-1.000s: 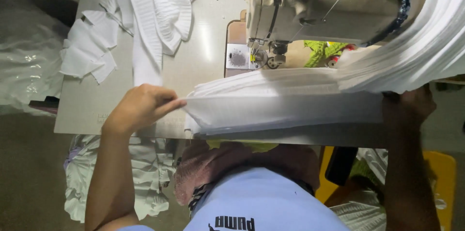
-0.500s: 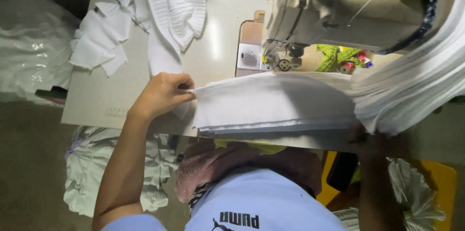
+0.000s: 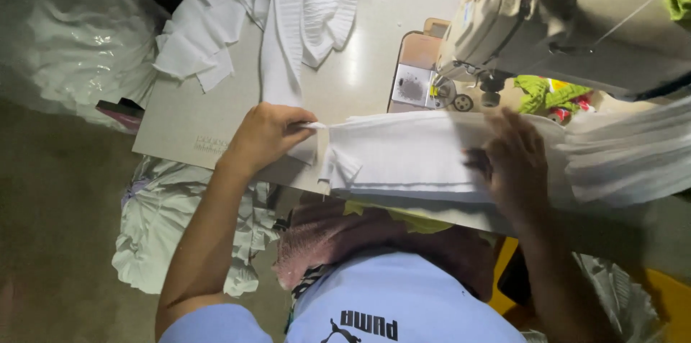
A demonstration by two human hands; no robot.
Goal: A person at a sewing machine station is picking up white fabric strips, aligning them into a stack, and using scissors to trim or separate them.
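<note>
- Currently, left hand [image 3: 268,134]: fingers pinch the end of the folded white fabric strip [image 3: 410,159] lying across the tabletop [image 3: 187,127].
- Right hand [image 3: 515,159]: blurred, fingers spread flat on the strip.
- Clear plastic bag [image 3: 65,41]: holds white fabric; contents indistinct.
- Sewing machine [image 3: 576,19]: cut off at frame edge.

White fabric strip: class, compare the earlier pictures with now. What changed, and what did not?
The right hand moved from the strip's far right end inward, lying flat on the white fabric strip. The left hand kept pinching its left end. The sewing machine stayed put.
</note>
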